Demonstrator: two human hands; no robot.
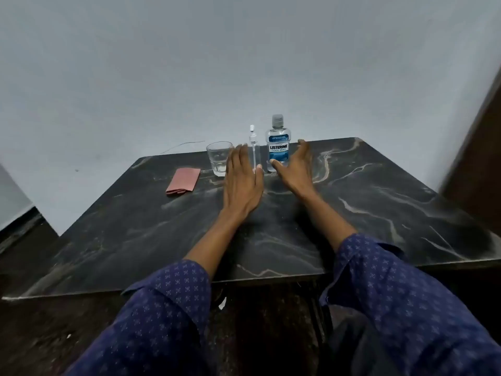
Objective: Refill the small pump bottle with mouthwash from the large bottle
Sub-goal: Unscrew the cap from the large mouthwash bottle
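1. Right, both bottles stand upright near the far edge of the table (352, 213), long axes vertical. The small pump bottle (254, 151) points its thin white nozzle straight up; just right of it stands the large mouthwash bottle (278, 143), cap on, blue label facing the camera.
2. Left hand (242, 180) reaches forward, fingers straight and together, holding nothing; its fingertips sit between the drinking glass (218, 158) and the pump bottle, thumb tip right at the bottle's base.
3. Right hand (296, 168) is spread wide, thumb in front of the large bottle's base and fingers behind its right side, not closed on it. Whether skin meets plastic, I cannot tell.
4. Dark marbled tabletop with pale veins; a folded pink cloth (183, 181) lies left of the glass. Plain grey wall (189, 63) behind, dark wood at the right edge.
5. The pump bottle's base hides behind the left thumb, and its fill level is too faint to make out. Patterned blue sleeves (168, 308) run out of frame below.
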